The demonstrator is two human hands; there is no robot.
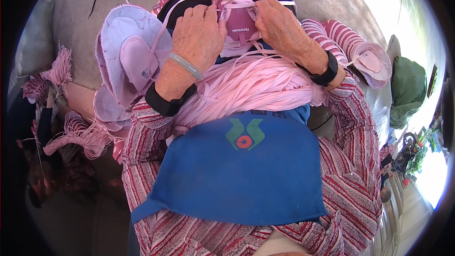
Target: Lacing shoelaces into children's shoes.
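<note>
A pink shoe upper (239,23) with a darker pink tongue rests at my knees, its toe end pointing away. My left hand (199,31) is closed at the left eyelet edge, thumb and fingertips pinching the upper there. On the other side, my right hand (283,24) is closed on a pale pink shoelace (241,5) that crosses the upper. One loose length of lace loops over the left wrist. A thick bundle of pink laces (251,85) lies across my lap, on a blue apron (237,175). Both sets of fingertips are partly hidden.
Nested pink-and-white shoe uppers (113,52) stand at my left. A striped stack of uppers (372,61) lies at my right, near a green bag (407,90). More lace bundles (83,135) hang at far left, beside a person's dark sleeve (45,125) and a grey sack (35,42).
</note>
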